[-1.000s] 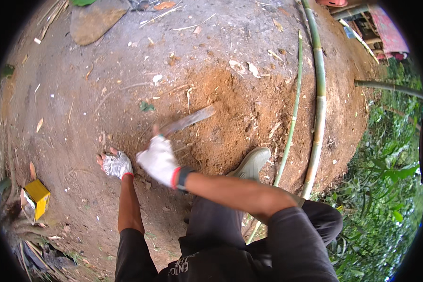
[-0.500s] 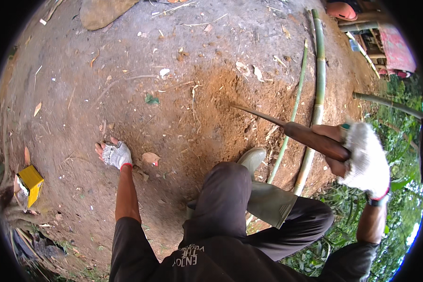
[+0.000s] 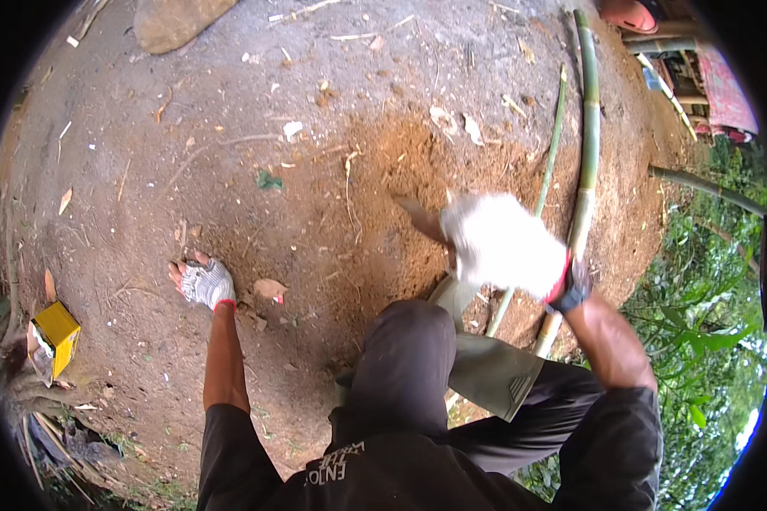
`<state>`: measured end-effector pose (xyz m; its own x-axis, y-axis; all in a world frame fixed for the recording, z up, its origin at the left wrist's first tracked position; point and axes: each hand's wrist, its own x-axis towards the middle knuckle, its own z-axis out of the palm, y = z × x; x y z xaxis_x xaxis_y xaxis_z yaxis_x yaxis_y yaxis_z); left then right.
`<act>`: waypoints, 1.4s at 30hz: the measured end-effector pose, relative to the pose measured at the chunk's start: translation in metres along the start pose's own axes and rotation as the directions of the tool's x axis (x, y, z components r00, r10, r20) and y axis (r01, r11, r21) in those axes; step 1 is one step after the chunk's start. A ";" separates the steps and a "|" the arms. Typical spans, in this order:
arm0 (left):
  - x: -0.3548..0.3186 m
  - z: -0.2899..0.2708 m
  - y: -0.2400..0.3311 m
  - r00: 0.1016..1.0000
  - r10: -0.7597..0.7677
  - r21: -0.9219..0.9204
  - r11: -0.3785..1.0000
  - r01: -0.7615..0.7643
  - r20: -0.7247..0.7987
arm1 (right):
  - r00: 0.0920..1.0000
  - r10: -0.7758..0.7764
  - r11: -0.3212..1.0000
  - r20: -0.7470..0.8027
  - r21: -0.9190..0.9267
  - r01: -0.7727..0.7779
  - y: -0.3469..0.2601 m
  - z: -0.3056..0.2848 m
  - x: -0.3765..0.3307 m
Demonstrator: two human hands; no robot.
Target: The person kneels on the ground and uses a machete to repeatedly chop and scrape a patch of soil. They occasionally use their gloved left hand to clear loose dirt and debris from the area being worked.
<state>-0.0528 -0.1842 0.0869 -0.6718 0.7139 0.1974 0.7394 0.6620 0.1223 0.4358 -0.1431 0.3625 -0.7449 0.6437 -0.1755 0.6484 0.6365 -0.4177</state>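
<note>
The right hand (image 3: 503,245), in a white knitted work glove with a red cuff, is closed around the handle of a long dark-bladed knife (image 3: 419,218). The handle is hidden inside the fist; only a blurred stretch of blade shows, projecting to the left over the loose reddish-brown soil (image 3: 375,204). The motion blur suggests a fast stroke.

The left hand (image 3: 204,281), in a grey-and-white knitted glove with bare fingertips, lies flat and open on the packed grey earth (image 3: 145,153), holding nothing. It is well apart from the blade, to its left.

Hazards, as judged from this position:

- The blade points toward the side where the left hand rests. A stroke that glances off hard soil or a buried root could carry toward that hand, whose fingertips are uncovered
- The grey-green rubber boot (image 3: 486,366) and the bent knee in dark trousers (image 3: 400,349) sit just below the right hand. A downward stroke that pulls short could strike them
- The two long green bamboo poles (image 3: 584,170) lie just beside the right hand. Contact could deflect the blade or twist the grip
- Loose soil may fly upward on impact

A small yellow box (image 3: 55,336) lies near the left edge, clear of the work area
</note>
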 end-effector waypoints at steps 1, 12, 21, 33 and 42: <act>0.001 -0.006 -0.016 0.999 0.000 0.013 1.000 0.000 -0.045 | 0.993 0.095 0.995 0.074 -0.009 -0.095 -0.039 0.002 -0.012; 0.013 -0.028 -0.040 0.999 -0.027 -0.004 1.000 0.027 0.030 | 0.821 0.570 0.806 -0.010 -0.186 -0.562 -0.137 0.058 -0.069; 0.015 -0.039 -0.050 0.998 -0.030 -0.048 0.998 0.032 0.047 | 0.905 0.422 0.765 0.053 -0.556 -0.324 -0.209 -0.206 -0.045; 0.025 0.008 0.004 0.999 -0.014 -0.048 0.999 0.012 -0.043 | 0.990 0.103 0.963 0.101 -0.259 -0.074 -0.021 -0.059 0.048; 0.027 -0.032 -0.004 0.999 0.013 -0.017 1.000 -0.012 0.043 | 0.736 0.650 0.724 0.187 -0.447 -0.526 -0.133 0.075 -0.094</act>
<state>-0.0726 -0.1748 0.1232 -0.6637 0.7313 0.1574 0.7480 0.6495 0.1363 0.4076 -0.3198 0.3673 -0.1562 0.8085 -0.5674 0.9312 0.3121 0.1883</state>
